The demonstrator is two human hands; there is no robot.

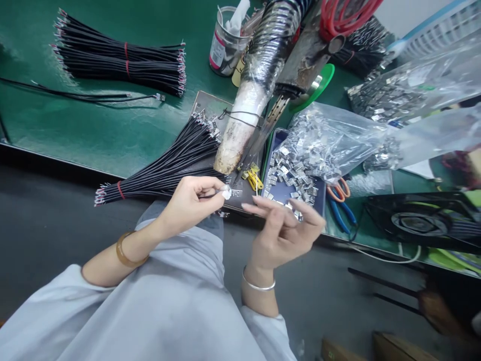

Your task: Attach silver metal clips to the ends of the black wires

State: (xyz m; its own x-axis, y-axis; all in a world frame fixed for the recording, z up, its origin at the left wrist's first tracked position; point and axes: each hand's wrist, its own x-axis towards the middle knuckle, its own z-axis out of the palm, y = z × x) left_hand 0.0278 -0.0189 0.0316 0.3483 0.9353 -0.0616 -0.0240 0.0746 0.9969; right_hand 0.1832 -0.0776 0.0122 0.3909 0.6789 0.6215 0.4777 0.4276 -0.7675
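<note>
My left hand (197, 200) pinches a black cable near its end, where a small metal connector (236, 192) sticks out past the fingertips. Something whitish shows at the thumb tip. My right hand (283, 230) is slightly blurred, fingers apart, just right of that connector and over the near edge of a blue tray (321, 198). Shiny metal connectors (296, 173) lie in this tray; a piece shows between the right fingers, and I cannot tell whether they touch it. Behind my left hand, a bundle of black cables (169, 163) fans out, tied by a red band.
A foil-wrapped hose (240, 120) and a soldering iron-like metal rod (276, 113) reach down over the work board. Another cable bundle (120, 55) lies at the back left. Plastic bags of connectors (326, 135), pliers (341, 210), a jar (225, 45) and a black fan (417, 220) stand around.
</note>
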